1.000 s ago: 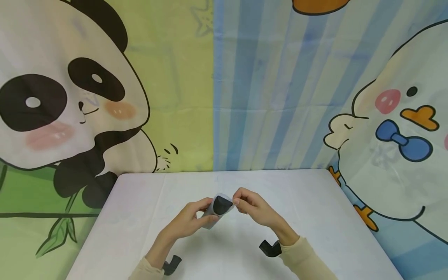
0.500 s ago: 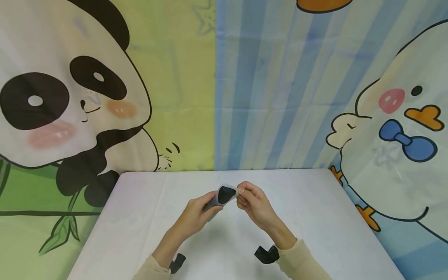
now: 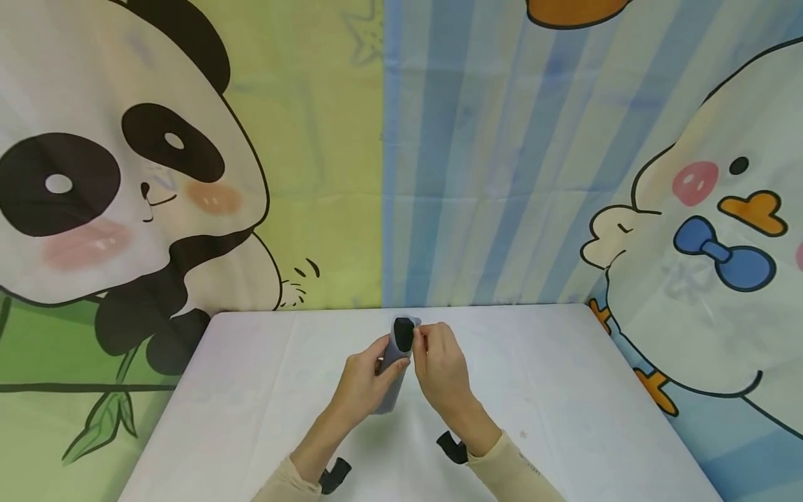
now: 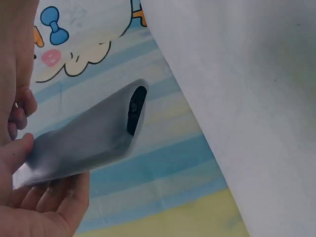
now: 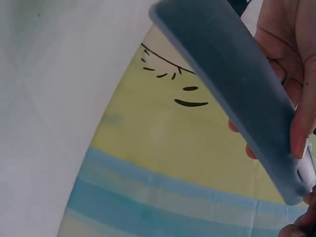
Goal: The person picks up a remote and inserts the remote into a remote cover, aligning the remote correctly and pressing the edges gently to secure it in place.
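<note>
A long, smooth grey-blue sleeve (image 3: pixel 389 399) stands tilted above the table, its upper end showing a black oval face (image 3: pixel 403 335). My left hand (image 3: pixel 364 382) grips it around the middle, thumb on one side and fingers on the other. At the upper end my right hand (image 3: pixel 442 366) pinches the sleeve's edge beside the black face. In the left wrist view the sleeve (image 4: pixel 84 143) points away from the hand, with a dark slot (image 4: pixel 136 110) in its far end. The right wrist view shows its long broad side (image 5: pixel 232 69); a whitish flap (image 5: pixel 306 170) sits by the right fingertips.
A white-covered table (image 3: pixel 552 390) lies under both hands. Behind it hangs a cloth printed with a panda (image 3: pixel 75 174) and a white duck (image 3: pixel 702 314). Black wrist-worn pieces (image 3: pixel 335 475) show beneath the forearms.
The sleeve has risen and swung more upright, with both hands moving further from the body. The right hand has turned to point more upward and still pinches the edge.
</note>
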`<action>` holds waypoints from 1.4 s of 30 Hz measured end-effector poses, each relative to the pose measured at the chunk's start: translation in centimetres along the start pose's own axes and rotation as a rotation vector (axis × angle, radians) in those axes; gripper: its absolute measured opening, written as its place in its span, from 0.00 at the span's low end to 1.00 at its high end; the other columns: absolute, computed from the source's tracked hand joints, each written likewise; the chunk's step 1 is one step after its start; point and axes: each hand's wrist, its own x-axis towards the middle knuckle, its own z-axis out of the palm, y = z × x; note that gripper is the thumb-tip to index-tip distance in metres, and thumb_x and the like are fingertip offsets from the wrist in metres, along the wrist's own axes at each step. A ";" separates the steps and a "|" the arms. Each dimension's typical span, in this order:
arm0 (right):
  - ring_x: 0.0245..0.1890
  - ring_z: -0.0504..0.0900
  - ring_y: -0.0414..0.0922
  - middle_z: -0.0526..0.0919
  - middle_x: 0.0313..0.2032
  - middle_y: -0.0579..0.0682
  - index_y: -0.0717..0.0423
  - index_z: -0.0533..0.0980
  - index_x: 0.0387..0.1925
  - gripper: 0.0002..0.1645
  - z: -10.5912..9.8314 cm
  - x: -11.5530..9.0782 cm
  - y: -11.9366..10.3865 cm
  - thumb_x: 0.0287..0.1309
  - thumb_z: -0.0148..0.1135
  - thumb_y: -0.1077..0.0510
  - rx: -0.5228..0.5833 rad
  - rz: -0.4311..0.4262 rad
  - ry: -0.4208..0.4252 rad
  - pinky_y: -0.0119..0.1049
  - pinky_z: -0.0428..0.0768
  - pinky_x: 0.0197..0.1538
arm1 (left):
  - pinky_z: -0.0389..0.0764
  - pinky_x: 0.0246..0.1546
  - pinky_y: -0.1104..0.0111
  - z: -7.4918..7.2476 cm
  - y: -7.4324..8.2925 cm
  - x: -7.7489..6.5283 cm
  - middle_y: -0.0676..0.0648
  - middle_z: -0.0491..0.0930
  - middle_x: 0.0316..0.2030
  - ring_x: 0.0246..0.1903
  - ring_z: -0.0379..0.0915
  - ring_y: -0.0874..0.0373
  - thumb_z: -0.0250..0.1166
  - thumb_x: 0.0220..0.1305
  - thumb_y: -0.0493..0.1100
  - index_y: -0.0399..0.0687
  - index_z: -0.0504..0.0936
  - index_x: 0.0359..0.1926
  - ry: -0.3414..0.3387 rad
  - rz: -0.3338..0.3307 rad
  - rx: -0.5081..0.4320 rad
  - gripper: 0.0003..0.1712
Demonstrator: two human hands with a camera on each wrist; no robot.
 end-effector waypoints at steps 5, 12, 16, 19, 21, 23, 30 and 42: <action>0.25 0.71 0.41 0.75 0.29 0.50 0.64 0.75 0.44 0.06 -0.6 -0.4 0.9 0.67 0.61 0.67 0.382 0.228 -0.089 0.29 0.71 0.24 | 0.85 0.41 0.56 0.1 -0.3 -0.3 0.44 0.86 0.46 0.39 0.86 0.55 0.68 0.67 0.49 0.48 0.77 0.61 -0.007 -0.074 -0.122 0.24; 0.35 0.75 0.48 0.78 0.43 0.55 0.65 0.75 0.54 0.13 -2.0 -0.2 2.2 0.72 0.56 0.65 0.930 0.612 -0.428 0.36 0.76 0.36 | 0.84 0.44 0.61 0.1 -0.5 -0.6 0.49 0.86 0.45 0.41 0.85 0.58 0.68 0.67 0.53 0.50 0.77 0.60 -0.091 -0.081 -0.212 0.25; 0.34 0.75 0.48 0.79 0.40 0.53 0.65 0.77 0.49 0.11 -2.4 -0.3 2.7 0.73 0.56 0.62 0.958 0.614 -0.502 0.37 0.76 0.40 | 0.83 0.42 0.65 -0.3 -0.1 -0.5 0.54 0.85 0.42 0.41 0.82 0.64 0.71 0.63 0.58 0.51 0.78 0.56 -0.067 -0.037 -0.087 0.26; 0.33 0.75 0.45 0.78 0.37 0.53 0.65 0.77 0.48 0.10 -2.3 -0.6 3.1 0.72 0.57 0.62 0.959 0.620 -0.500 0.37 0.76 0.39 | 0.82 0.37 0.67 -1.1 0.4 0.1 0.55 0.80 0.35 0.36 0.77 0.64 0.75 0.57 0.59 0.53 0.78 0.45 0.014 0.063 0.052 0.23; 0.33 0.75 0.43 0.78 0.37 0.52 0.65 0.77 0.47 0.09 -2.2 -0.8 3.3 0.72 0.57 0.61 0.963 0.628 -0.501 0.37 0.76 0.39 | 0.80 0.33 0.68 -1.8 0.8 0.6 0.54 0.76 0.31 0.32 0.73 0.64 0.76 0.56 0.57 0.54 0.76 0.37 0.039 0.137 0.118 0.20; 0.34 0.74 0.43 0.78 0.37 0.52 0.65 0.77 0.47 0.10 -2.2 -0.9 3.3 0.73 0.57 0.61 0.976 0.629 -0.506 0.36 0.76 0.40 | 0.77 0.31 0.69 -2.2 1.0 1.1 0.55 0.74 0.27 0.30 0.71 0.65 0.76 0.56 0.56 0.55 0.75 0.32 0.027 0.195 0.172 0.20; 0.36 0.76 0.44 0.80 0.38 0.50 0.65 0.77 0.48 0.11 -2.3 -1.1 3.1 0.74 0.55 0.59 1.059 0.616 -0.530 0.34 0.77 0.41 | 0.76 0.28 0.70 -3.0 1.4 2.0 0.63 0.73 0.23 0.27 0.72 0.64 0.75 0.57 0.58 0.58 0.76 0.27 -0.111 0.177 0.195 0.18; 0.46 0.77 0.44 0.81 0.43 0.49 0.62 0.78 0.47 0.11 -2.1 -1.3 3.2 0.76 0.50 0.61 1.344 0.540 -0.535 0.37 0.76 0.54 | 0.80 0.29 0.69 -3.7 1.3 1.5 0.58 0.78 0.25 0.26 0.75 0.62 0.67 0.64 0.36 0.53 0.80 0.29 -0.224 0.088 -0.047 0.09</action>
